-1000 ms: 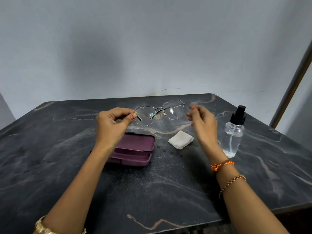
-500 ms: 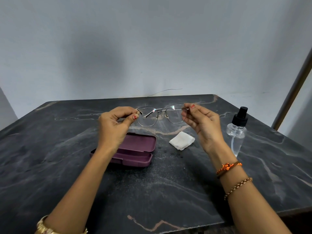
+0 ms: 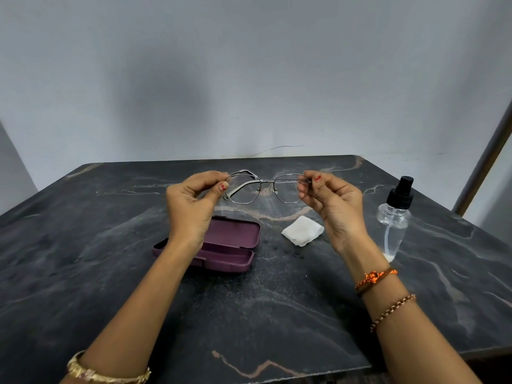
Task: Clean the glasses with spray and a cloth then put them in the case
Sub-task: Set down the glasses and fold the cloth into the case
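Observation:
Thin metal-framed glasses (image 3: pixel 267 180) hang level above the table, held at both ends. My left hand (image 3: pixel 194 202) pinches the left hinge, with one temple folded behind the left lens. At the right end, my right hand (image 3: pixel 329 200) pinches the frame. An open maroon glasses case (image 3: pixel 227 243) lies on the table below my left hand. A folded white cloth (image 3: pixel 302 230) rests to the right of the case. The clear spray bottle (image 3: pixel 394 217) with a black nozzle stands at the right.
The dark marble table (image 3: pixel 249 314) has its front edge near the bottom of the view and its back edge against a pale wall. A slanted metal bar (image 3: pixel 483 162) rises at the far right.
My right hand came in and took hold of the right end of the glasses. The frame was turned level between both hands, and a temple folded in.

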The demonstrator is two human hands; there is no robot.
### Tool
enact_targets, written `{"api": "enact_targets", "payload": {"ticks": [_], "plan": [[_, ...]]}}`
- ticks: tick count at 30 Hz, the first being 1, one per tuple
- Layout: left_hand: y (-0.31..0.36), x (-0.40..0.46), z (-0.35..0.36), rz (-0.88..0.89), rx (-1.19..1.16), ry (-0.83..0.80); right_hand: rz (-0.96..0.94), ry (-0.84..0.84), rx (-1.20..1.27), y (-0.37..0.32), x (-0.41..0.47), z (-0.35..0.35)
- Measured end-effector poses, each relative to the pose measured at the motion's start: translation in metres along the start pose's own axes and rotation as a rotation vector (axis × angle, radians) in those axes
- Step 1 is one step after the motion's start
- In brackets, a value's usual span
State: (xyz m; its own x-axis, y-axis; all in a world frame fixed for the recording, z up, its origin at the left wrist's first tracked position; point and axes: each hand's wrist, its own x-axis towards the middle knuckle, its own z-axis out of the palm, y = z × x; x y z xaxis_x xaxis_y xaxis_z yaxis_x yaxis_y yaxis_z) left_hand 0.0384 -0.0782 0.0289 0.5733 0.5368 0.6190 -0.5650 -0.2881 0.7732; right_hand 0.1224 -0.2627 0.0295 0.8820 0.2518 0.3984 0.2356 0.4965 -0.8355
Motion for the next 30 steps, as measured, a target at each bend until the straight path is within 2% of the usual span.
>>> {"api": "enact_targets", "payload": {"ticks": [7,17,22,30], "plan": [[0.004,-0.002,0.001,-0.197,-0.241,-0.002,0.000,0.027,0.009,0.003,-0.001,0.004],[0.003,-0.003,0.002,-0.359,-0.401,-0.039,0.001,0.091,-0.105,0.004,-0.004,0.007],[0.011,-0.003,0.002,-0.363,-0.324,-0.039,0.109,0.133,-0.081,0.000,-0.007,0.008],[0.037,-0.030,0.007,-0.376,-0.062,-0.074,0.074,0.207,-0.284,-0.022,-0.043,-0.009]]}}
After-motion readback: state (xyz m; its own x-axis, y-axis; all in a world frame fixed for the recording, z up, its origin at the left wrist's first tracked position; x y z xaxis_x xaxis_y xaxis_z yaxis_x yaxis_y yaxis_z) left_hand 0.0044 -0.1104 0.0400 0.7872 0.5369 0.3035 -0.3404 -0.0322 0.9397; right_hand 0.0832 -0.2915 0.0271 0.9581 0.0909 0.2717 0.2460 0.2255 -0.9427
